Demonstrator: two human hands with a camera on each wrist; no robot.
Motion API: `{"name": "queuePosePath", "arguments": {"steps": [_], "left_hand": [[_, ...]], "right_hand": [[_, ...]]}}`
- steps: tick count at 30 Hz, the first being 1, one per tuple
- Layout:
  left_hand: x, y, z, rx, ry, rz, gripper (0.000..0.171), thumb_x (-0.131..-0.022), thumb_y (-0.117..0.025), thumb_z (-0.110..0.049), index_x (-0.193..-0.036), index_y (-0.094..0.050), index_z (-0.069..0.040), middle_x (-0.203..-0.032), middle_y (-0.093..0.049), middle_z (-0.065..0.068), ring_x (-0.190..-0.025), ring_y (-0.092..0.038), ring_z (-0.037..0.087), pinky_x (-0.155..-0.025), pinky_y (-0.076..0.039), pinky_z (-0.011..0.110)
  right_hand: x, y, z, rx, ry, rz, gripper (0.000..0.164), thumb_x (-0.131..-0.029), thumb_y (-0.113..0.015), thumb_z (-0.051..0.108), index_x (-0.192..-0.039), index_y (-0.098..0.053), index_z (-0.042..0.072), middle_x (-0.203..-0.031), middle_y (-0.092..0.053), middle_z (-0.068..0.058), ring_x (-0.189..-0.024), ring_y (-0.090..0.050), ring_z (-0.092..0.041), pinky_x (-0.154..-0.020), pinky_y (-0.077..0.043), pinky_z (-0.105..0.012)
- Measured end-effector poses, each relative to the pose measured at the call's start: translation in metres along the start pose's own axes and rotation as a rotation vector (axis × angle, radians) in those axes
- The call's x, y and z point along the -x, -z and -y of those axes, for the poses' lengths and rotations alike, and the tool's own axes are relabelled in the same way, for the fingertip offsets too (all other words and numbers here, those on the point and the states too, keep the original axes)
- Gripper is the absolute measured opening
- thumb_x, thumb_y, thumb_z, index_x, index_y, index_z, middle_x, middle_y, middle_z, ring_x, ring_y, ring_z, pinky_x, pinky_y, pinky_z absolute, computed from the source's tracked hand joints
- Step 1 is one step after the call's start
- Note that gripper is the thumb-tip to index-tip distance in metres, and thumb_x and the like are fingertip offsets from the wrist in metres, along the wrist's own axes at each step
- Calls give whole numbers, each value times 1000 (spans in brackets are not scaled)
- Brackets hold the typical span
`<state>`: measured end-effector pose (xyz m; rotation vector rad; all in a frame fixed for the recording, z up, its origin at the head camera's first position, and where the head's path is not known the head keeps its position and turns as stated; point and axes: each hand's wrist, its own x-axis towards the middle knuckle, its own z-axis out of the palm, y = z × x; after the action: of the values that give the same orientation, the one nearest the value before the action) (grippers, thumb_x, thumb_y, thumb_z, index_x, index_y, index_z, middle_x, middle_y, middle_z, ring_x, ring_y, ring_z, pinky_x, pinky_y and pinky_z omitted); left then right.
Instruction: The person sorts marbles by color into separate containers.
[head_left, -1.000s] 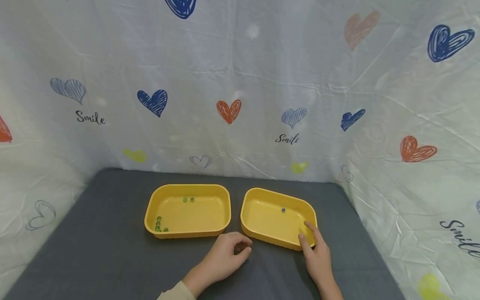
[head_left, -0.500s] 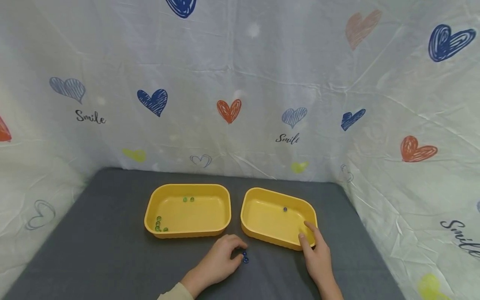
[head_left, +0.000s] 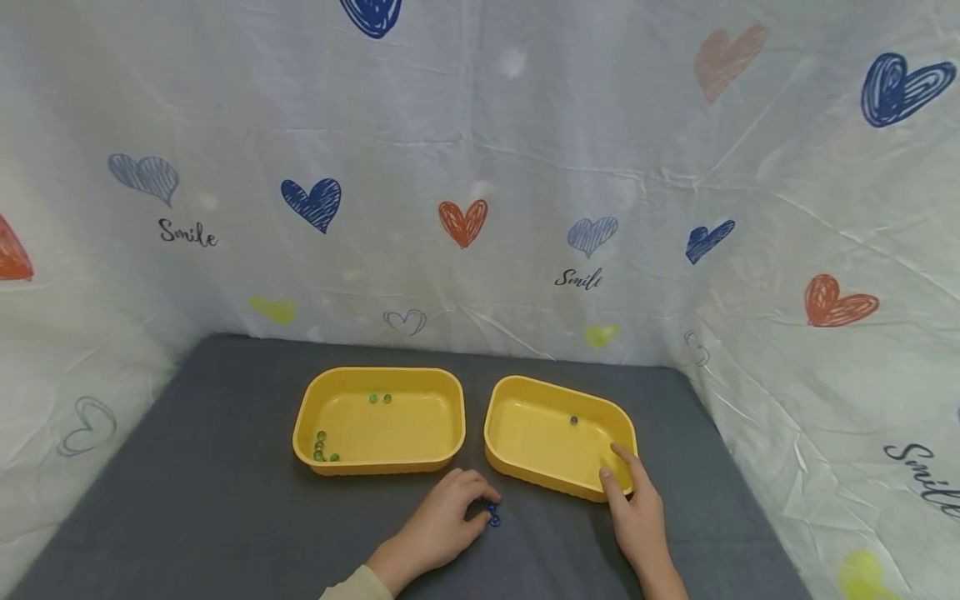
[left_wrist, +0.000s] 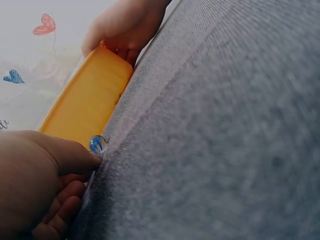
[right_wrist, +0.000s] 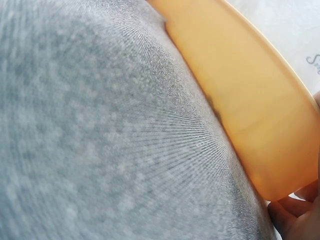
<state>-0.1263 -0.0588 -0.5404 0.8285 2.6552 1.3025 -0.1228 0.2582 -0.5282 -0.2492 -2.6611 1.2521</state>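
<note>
In the head view my left hand (head_left: 442, 518) rests on the dark cloth, thumb and index finger apart and bent beside two blue marbles (head_left: 494, 520). One clear marble with a blue swirl (left_wrist: 97, 144) shows just past a fingertip in the left wrist view; a firm pinch is not visible. My right hand (head_left: 637, 517) holds the near right corner of the right yellow tray (head_left: 551, 483), digits over its rim and others low against its outside. Inside that tray lies one blue marble (head_left: 573, 421). The left yellow tray (head_left: 378, 467) contains several green marbles (head_left: 321, 446).
Dark grey cloth (head_left: 225, 517) covers the table under both trays. Behind and at the sides hangs a white curtain (head_left: 517, 142) printed with hearts. A narrow gap separates the two trays.
The left hand's fingers have drawn back and parted, uncovering the two blue marbles, then reached slightly toward them again. The marble in the right tray has rolled slightly right. The right hand stays put.
</note>
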Motion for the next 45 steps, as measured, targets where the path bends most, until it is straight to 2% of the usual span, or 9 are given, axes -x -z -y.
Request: {"name": "queuePosePath", "arguments": {"steps": [4, 8, 14, 21, 28, 32, 35, 39, 45], "left_hand": [[-1, -1, 0, 9, -9, -11, 19, -98, -82, -8, -112, -83, -22, -110, -69, -19, -102, -57, 3, -91, -58, 29], [-1, -2, 0, 23, -10, -15, 19, -99, -82, -8, -112, -83, -22, -110, -70, -19, -103, -58, 3, -92, -59, 29], [0, -2, 2, 46, 5, -16, 19, -99, -82, -8, -112, -83, -22, -111, -69, -19, -104, -58, 3, -92, -59, 30], [1, 3, 4, 74, 14, 2, 17, -101, -80, -10, -114, -83, -21, -111, -69, -19, -104, -59, 3, -93, -59, 31], [0, 9, 2, 94, 19, 30, 17, -104, -77, -10, -117, -83, -19, -111, -70, -17, -108, -62, 6, -97, -59, 34], [-1, 10, 1, 118, 22, 33, 16, -104, -76, -10, -118, -83, -17, -110, -71, -11, -105, -63, 5, -93, -59, 32], [-2, 12, -4, 147, 22, 33, 16, -104, -76, -9, -119, -83, -13, -107, -70, -9, -98, -62, 2, -86, -59, 28], [-4, 17, -17, 170, 13, 40, 17, -104, -75, -6, -119, -82, -9, -104, -68, -11, -91, -61, 0, -81, -58, 23], [-9, 21, -36, 169, -24, 38, 16, -105, -75, -7, -120, -82, -9, -105, -68, -9, -89, -60, 0, -78, -58, 22]], "right_hand": [[0, 2, -1, -20, -3, 3, 50, -115, -60, 32, -158, -53, 8, -162, -50, -25, -146, -49, -43, -110, -48, -63], [1, 2, -1, -15, 2, -5, 49, -115, -61, 32, -158, -54, 8, -162, -51, -25, -145, -50, -43, -108, -49, -61], [1, 1, -1, 19, 14, -16, 49, -115, -61, 33, -158, -55, 10, -160, -54, -24, -133, -58, -37, -94, -52, -50], [-1, 0, 0, 15, 6, -2, 49, -115, -61, 34, -158, -55, 12, -160, -54, -22, -119, -60, -33, -83, -52, -37], [0, 1, -1, -8, 0, 7, 50, -116, -59, 35, -160, -53, 11, -163, -51, -23, -141, -53, -39, -101, -51, -54], [0, 1, -1, -6, -9, 14, 50, -116, -59, 36, -160, -52, 12, -163, -50, -23, -138, -55, -38, -100, -51, -53], [0, 1, 0, 2, -14, 14, 50, -116, -58, 36, -160, -52, 13, -163, -51, -22, -131, -57, -35, -95, -51, -50], [0, 1, 0, 3, -18, 17, 50, -116, -58, 36, -160, -52, 14, -163, -51, -22, -132, -57, -36, -95, -51, -50], [0, 2, -2, 4, -22, 20, 51, -116, -58, 38, -160, -52, 13, -163, -50, -21, -133, -57, -35, -94, -52, -49]]}}
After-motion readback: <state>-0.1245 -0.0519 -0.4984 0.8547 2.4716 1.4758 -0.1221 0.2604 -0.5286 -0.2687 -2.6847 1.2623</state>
